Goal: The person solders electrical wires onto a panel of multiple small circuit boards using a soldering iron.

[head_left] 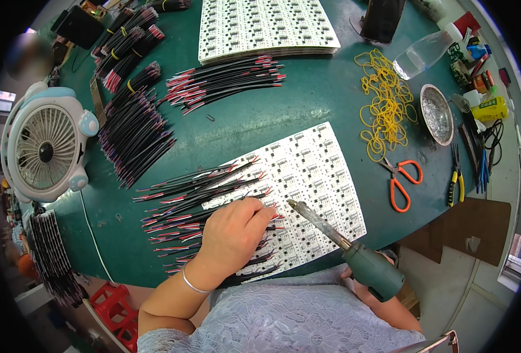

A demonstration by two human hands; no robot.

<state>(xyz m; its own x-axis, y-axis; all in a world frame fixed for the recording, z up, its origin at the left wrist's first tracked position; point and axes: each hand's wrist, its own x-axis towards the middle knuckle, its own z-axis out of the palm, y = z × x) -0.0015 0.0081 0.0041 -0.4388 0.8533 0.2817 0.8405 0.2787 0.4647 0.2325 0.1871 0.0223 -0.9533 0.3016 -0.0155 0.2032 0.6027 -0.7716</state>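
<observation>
A white circuit-board panel [325, 170], printed with repeated small patterns, lies tilted on the green table. Short black wires [184, 206] with red, white and blue ends spread across its left part. My left hand [234, 232] rests over them, thumb and fingers pinched on a wire whose red end shows at the fingertips. In my right hand [360, 288] is a soldering iron [369, 267] with a dark green handle, held mostly from behind it. Its metal tip points up and left, just right of my left fingertips, over the panel.
More wires lie in a pile [134, 138] and a row [225, 82] beyond. A panel stack [266, 26] sits at the back. A fan [46, 150] stands left. Rubber bands [384, 106], a metal bowl [437, 115], scissors [398, 182], pliers [456, 176] and a bottle [425, 53] are right.
</observation>
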